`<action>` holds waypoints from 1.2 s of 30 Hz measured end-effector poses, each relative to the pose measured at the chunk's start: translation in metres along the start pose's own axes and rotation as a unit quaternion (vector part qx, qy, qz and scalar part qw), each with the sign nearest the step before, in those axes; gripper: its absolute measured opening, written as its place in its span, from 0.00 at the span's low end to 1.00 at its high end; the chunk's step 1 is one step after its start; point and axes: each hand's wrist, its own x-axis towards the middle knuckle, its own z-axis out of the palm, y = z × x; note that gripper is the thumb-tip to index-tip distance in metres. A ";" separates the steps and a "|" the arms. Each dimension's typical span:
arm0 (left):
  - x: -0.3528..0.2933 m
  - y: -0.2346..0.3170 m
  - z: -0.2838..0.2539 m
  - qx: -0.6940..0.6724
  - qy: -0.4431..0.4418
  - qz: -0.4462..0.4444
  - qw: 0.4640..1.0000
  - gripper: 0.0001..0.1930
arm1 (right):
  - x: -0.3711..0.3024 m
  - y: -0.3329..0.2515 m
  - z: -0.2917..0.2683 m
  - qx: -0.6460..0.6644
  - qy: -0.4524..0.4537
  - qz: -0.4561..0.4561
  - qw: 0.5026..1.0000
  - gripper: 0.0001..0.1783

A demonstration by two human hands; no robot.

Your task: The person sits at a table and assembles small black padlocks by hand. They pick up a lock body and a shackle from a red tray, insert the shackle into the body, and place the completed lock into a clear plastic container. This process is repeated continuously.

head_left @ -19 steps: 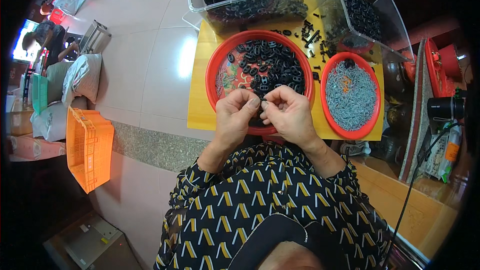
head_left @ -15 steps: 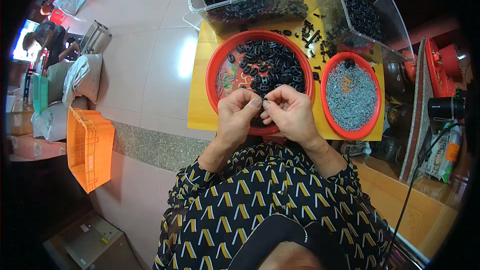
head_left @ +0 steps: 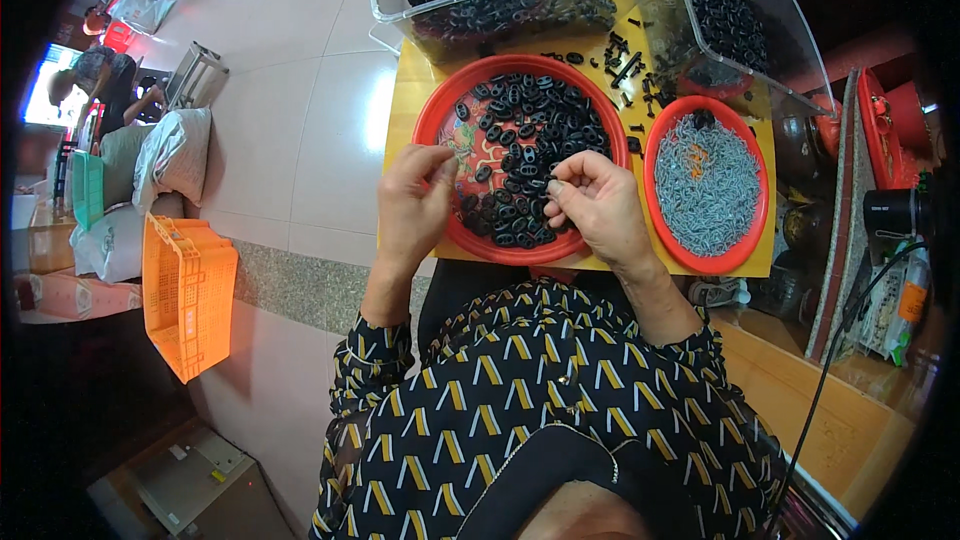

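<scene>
Above the round red tray (head_left: 520, 257), my right hand (head_left: 600, 208) pinches, as far as I can see, a small dark piece (head_left: 552, 180), while my left hand (head_left: 415, 202) hangs by the left rim, fingers bent, whether holding anything I cannot tell. Black oval pieces (head_left: 550, 120) crowd the tray, and silvery bits (head_left: 705, 200) fill a red oval tray (head_left: 704, 266) beside it.

Round tray (head_left: 520, 256) red, patterned inside; oval pieces (head_left: 550, 125) black. Smaller tray (head_left: 705, 265) red, metal bits (head_left: 708, 200) silvery. Bench (head_left: 402, 105) yellow. Shirt (head_left: 560, 390) black, white-and-mustard angled stripes. Crate (head_left: 212, 300) orange. Floor strip (head_left: 290, 282) speckled grey.
</scene>
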 end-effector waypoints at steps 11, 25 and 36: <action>0.005 0.005 0.027 0.341 -0.124 0.168 0.916 0.08 | -0.003 0.002 -0.003 0.000 0.002 0.027 1.000 0.05; -0.022 0.033 0.030 -0.150 -0.093 -0.039 0.984 0.06 | 0.002 0.010 0.009 0.325 -0.080 0.039 0.941 0.06; -0.025 0.036 0.029 -0.430 -0.148 -0.187 0.871 0.10 | -0.001 0.005 0.011 0.321 -0.081 0.032 0.943 0.06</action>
